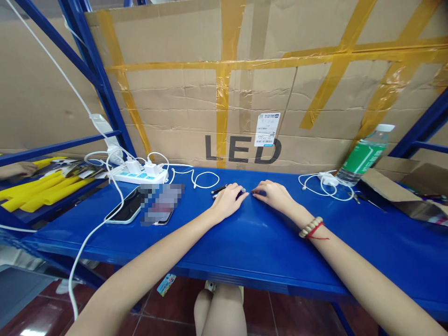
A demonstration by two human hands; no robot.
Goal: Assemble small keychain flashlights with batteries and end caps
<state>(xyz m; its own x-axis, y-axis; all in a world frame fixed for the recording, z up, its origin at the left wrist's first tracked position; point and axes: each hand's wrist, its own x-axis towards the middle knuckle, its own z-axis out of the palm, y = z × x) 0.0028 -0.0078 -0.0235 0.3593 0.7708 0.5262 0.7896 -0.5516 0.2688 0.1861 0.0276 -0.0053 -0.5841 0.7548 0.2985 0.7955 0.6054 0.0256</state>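
My left hand (pixel 228 201) rests low over the blue tabletop (pixel 224 247), its fingers curled together. A small shiny piece (pixel 242 190) shows at its fingertips, too small to name. Behind its knuckles lies a slim black pen-like stick (pixel 219 190), partly covered by the hand. Close by on the right, my right hand (pixel 275 195) is bent down with its fingers pressed together. A beaded bracelet (pixel 311 227) with a red string circles that wrist. What the right fingers hold, if anything, is hidden. A narrow gap separates the two hands.
Two phones (pixel 126 207) lie at left, one blurred out, beside a white power strip (pixel 140 176) with chargers. White cables (pixel 206 179) trail about. A green-labelled bottle (pixel 366 156) stands right, near an open carton (pixel 392 186). Another person's hand (pixel 21 170) is by yellow strips (pixel 45 189).
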